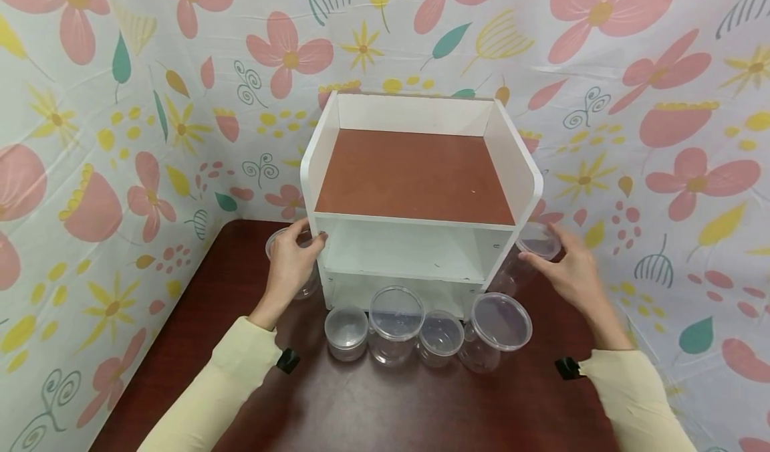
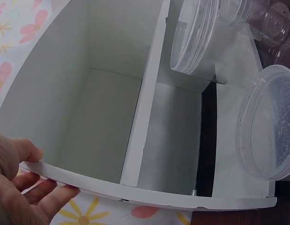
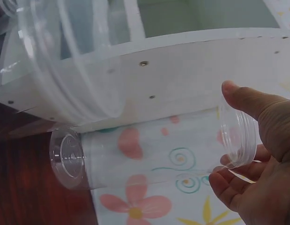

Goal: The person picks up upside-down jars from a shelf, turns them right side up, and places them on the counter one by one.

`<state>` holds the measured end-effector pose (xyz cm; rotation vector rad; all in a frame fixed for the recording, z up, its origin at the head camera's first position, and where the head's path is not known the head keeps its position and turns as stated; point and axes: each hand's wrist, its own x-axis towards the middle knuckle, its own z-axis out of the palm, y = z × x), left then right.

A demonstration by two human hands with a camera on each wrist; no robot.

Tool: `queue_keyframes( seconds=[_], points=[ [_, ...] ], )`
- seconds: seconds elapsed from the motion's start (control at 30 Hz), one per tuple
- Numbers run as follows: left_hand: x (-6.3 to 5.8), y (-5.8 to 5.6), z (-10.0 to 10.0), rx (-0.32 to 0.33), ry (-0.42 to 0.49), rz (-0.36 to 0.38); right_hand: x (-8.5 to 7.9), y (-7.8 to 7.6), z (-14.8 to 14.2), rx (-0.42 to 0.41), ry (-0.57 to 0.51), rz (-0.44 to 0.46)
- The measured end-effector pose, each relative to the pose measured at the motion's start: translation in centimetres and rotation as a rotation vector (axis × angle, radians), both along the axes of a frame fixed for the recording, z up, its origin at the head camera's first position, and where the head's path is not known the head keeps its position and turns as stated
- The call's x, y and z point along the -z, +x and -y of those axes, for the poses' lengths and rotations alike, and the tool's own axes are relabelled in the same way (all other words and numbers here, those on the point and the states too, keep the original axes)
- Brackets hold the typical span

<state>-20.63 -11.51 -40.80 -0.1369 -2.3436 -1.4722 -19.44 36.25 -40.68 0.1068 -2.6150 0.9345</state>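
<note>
A white shelf unit (image 1: pixel 415 178) with a reddish-brown top panel stands on the table. My left hand (image 1: pixel 290 265) grips the front edge of its left side panel, thumb on the inner side and fingers on the outer side in the left wrist view. On the unit's right, my right hand (image 1: pixel 571 271) holds a tall clear jar (image 3: pixel 149 154) around its lid, thumb on one side and fingers on the other. That jar is upright close to the right side panel. Another clear jar (image 1: pixel 308 286) stands beside the left panel, partly hidden by my left hand.
In front of the unit is a row of clear lidded jars: a short one (image 1: pixel 346 337), a taller one (image 1: pixel 397 321), a small one (image 1: pixel 441 340) and a wide-lidded one (image 1: pixel 501 321). Flower-patterned cloth (image 1: pixel 289 57) hangs behind the dark red table (image 1: pixel 385 412) and at both sides.
</note>
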Motion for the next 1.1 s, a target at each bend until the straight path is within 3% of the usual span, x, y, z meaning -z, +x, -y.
queue_keyframes(
  seconds=[0.37, 0.63, 1.1],
  points=[
    [0.2, -0.1, 0.0, 0.01, 0.018, -0.006, 2.3, -1.2, -0.4, -0.049, -0.028, 0.015],
    [0.1, -0.1, 0.1, 0.004, 0.013, -0.003, 3.0, -1.6, -0.5, -0.035, -0.024, 0.071],
    [0.1, -0.1, 0.1, 0.009, 0.014, -0.007, 4.3, -2.3, -0.7, -0.011, -0.001, 0.077]
  ],
)
